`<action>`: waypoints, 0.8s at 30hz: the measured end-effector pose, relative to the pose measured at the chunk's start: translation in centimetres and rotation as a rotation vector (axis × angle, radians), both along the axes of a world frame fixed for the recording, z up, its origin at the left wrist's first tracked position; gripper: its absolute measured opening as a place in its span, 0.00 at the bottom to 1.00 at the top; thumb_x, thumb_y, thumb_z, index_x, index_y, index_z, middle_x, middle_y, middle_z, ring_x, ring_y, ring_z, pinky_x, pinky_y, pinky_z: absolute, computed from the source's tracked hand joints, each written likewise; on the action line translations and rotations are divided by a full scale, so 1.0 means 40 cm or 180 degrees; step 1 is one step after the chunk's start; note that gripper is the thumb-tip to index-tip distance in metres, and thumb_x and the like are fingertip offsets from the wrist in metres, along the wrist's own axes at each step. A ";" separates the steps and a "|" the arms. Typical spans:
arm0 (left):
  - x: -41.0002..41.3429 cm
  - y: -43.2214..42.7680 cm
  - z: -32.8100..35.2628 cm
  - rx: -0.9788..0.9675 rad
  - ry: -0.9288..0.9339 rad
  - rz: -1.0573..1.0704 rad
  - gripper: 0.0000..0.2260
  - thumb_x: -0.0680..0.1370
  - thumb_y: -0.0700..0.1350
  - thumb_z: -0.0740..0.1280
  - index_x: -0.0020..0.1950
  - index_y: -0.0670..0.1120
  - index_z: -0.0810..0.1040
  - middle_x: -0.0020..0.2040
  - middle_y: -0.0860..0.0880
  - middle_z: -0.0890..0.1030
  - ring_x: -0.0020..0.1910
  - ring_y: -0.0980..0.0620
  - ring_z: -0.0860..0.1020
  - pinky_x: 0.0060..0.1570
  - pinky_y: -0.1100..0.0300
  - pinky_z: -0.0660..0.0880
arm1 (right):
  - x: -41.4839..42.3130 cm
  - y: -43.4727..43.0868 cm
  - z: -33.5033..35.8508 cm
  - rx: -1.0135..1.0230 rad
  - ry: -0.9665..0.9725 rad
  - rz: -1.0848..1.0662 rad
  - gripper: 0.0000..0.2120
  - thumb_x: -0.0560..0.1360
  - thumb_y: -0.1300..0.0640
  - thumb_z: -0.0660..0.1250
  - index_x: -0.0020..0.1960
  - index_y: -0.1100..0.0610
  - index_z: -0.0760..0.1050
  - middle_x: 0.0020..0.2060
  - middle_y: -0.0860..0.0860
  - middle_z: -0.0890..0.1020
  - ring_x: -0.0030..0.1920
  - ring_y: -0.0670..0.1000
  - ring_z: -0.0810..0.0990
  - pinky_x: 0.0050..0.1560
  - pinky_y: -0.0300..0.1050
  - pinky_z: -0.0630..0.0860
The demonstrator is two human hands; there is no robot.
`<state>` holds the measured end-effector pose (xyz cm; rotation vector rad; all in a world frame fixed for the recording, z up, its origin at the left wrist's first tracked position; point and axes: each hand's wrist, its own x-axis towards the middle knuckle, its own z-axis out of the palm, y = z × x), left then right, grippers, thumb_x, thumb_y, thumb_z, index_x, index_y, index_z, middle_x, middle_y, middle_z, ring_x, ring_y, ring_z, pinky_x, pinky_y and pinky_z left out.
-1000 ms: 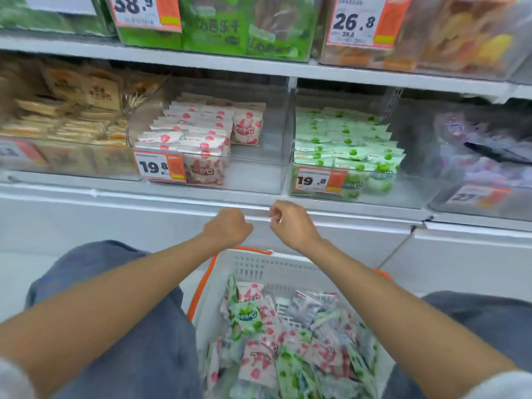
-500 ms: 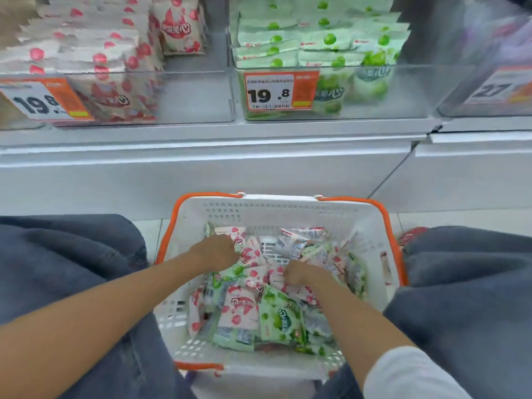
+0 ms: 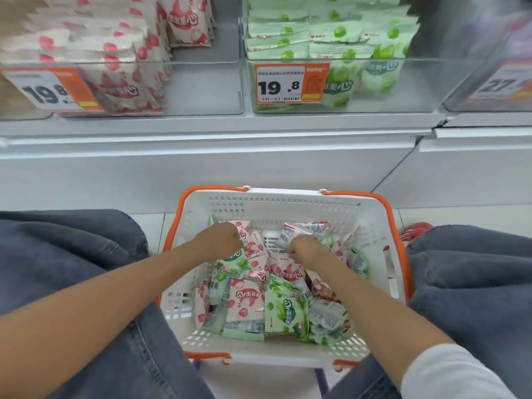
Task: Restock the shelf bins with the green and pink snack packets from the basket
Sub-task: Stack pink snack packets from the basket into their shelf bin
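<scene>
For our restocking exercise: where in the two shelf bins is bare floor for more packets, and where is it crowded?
Pink bin: bare floor between the pink packets and its right wall. Green bin: bare strip between the green packets and its right wall. Crowded: each bin's left side behind the price tags, and the basket.

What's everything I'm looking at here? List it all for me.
shelf: one, white, across the top
left bin: one, clear, on shelf, stacked pink packets
middle bin: one, clear, on shelf, stacked green packets
right bin: one, clear, contents blurred
price tags: three, orange-white, bin fronts
basket: one, white, orange rim, below shelf; pink and green packets jumbled inside
shoe: one, red, right of basket
jeans: blue-grey, either side of basket
left hand: among basket packets, fingers curled, grip unclear
right hand: likewise; white sleeve on its arm
</scene>
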<state>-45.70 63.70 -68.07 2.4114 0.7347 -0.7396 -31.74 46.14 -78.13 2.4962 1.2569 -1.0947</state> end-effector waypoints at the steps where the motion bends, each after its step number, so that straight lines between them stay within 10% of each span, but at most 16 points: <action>1: 0.002 0.001 0.002 -0.0030 -0.0057 0.0013 0.09 0.79 0.45 0.62 0.43 0.42 0.77 0.44 0.42 0.80 0.41 0.49 0.76 0.46 0.56 0.75 | 0.000 -0.003 0.017 0.0102 -0.0148 0.0095 0.14 0.74 0.68 0.59 0.34 0.55 0.66 0.34 0.53 0.72 0.34 0.52 0.69 0.37 0.42 0.70; 5: 0.006 0.003 0.005 -0.0072 -0.0184 0.0018 0.06 0.79 0.46 0.61 0.45 0.46 0.75 0.46 0.46 0.75 0.49 0.46 0.79 0.53 0.52 0.75 | 0.012 0.001 0.095 0.0588 -0.0708 0.0492 0.11 0.72 0.70 0.63 0.36 0.56 0.68 0.33 0.52 0.74 0.34 0.53 0.74 0.35 0.43 0.71; 10: 0.037 -0.002 0.069 -0.0270 -0.1019 0.0347 0.25 0.82 0.55 0.60 0.74 0.43 0.65 0.71 0.44 0.72 0.69 0.45 0.71 0.65 0.53 0.69 | 0.045 0.074 0.290 0.1795 -0.0730 0.0329 0.11 0.79 0.59 0.60 0.40 0.59 0.75 0.37 0.52 0.82 0.39 0.54 0.79 0.40 0.47 0.75; 15: 0.083 0.033 0.206 -0.0575 -0.2388 0.0768 0.17 0.81 0.55 0.61 0.51 0.42 0.79 0.44 0.45 0.83 0.46 0.43 0.82 0.45 0.52 0.77 | 0.054 0.190 0.556 0.2931 -0.0120 -0.0189 0.08 0.79 0.59 0.64 0.45 0.61 0.80 0.37 0.54 0.83 0.38 0.54 0.79 0.42 0.51 0.75; 21: 0.099 0.114 0.374 -0.0271 -0.3625 0.1730 0.18 0.81 0.57 0.61 0.44 0.44 0.76 0.35 0.54 0.77 0.38 0.52 0.77 0.37 0.62 0.68 | 0.056 0.293 0.738 0.3304 0.1512 -0.1871 0.33 0.68 0.50 0.77 0.68 0.62 0.70 0.57 0.57 0.81 0.53 0.53 0.82 0.55 0.44 0.80; 24: 0.102 0.167 0.459 -0.0042 -0.3898 0.1733 0.16 0.81 0.55 0.62 0.48 0.41 0.77 0.39 0.53 0.79 0.40 0.54 0.78 0.36 0.68 0.69 | 0.027 0.325 0.783 0.3205 0.2336 -0.1803 0.20 0.72 0.63 0.73 0.62 0.65 0.75 0.53 0.60 0.83 0.51 0.55 0.84 0.52 0.46 0.81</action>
